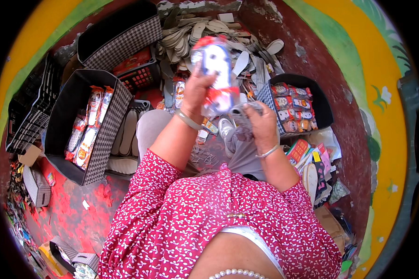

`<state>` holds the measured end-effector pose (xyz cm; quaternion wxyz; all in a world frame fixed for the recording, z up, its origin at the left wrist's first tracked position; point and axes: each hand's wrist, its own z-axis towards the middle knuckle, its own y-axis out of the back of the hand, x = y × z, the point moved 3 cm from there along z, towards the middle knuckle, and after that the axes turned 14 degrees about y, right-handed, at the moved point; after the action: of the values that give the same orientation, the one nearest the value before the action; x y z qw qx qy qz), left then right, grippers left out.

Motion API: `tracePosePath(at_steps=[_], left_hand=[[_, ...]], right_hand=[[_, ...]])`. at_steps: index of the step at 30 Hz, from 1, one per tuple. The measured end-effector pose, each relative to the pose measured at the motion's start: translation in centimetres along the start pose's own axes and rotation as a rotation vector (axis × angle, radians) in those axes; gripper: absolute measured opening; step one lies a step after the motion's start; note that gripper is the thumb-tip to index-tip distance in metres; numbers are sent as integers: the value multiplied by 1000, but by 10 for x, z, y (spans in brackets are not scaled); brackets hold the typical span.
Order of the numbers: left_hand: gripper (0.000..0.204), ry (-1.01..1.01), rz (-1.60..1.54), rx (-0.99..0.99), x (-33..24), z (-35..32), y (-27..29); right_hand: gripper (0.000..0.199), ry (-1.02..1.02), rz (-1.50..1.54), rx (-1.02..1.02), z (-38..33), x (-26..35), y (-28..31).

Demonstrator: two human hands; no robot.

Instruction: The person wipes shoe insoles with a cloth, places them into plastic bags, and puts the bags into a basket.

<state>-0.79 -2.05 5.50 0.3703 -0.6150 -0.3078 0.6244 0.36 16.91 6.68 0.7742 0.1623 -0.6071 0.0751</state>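
My left hand (pixel 198 93) is raised in front of me, its fingers and thumb closed on a clear plastic packet (pixel 223 63). The packet is red, white and blue, held upright and blurred by motion. To its right and slightly lower, my right hand (pixel 264 124) grips a grey, soft-looking bent piece (pixel 241 115); it may be an insole, but I cannot tell. The packet's lower end comes close to this grey piece; whether they touch is unclear. Behind both hands lies a large heap of pale and grey insoles (pixel 198 32).
At left, a houndstooth fabric bin (pixel 109 132) holds several packets; another bin (pixel 121 44) stands beyond it. A third bin (pixel 323 100) at right contains rows of rolled packets. Loose insoles (pixel 125 132) stand beside the left bin. Coloured packages (pixel 307 156) lie at right.
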Motion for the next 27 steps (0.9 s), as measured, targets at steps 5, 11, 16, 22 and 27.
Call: tracePosePath(at_steps=[5, 11, 16, 22, 27], left_hand=[[53, -49, 8, -45, -22, -3, -7], [57, -6, 129, -9, 0, 1, -12], [67, 70, 290, 42, 13, -10, -35], [68, 170, 299, 60, 20, -10, -35], [68, 207, 257, 45, 20, -8, -30]], right_hand=[[29, -202, 721, -95, 12, -16, 38], [41, -264, 902, -13, 25, -17, 32], [39, -205, 688, 227, 23, 1, -6], [29, -177, 560, 167, 21, -18, -5], [23, -101, 429, 171, 15, -7, 0]])
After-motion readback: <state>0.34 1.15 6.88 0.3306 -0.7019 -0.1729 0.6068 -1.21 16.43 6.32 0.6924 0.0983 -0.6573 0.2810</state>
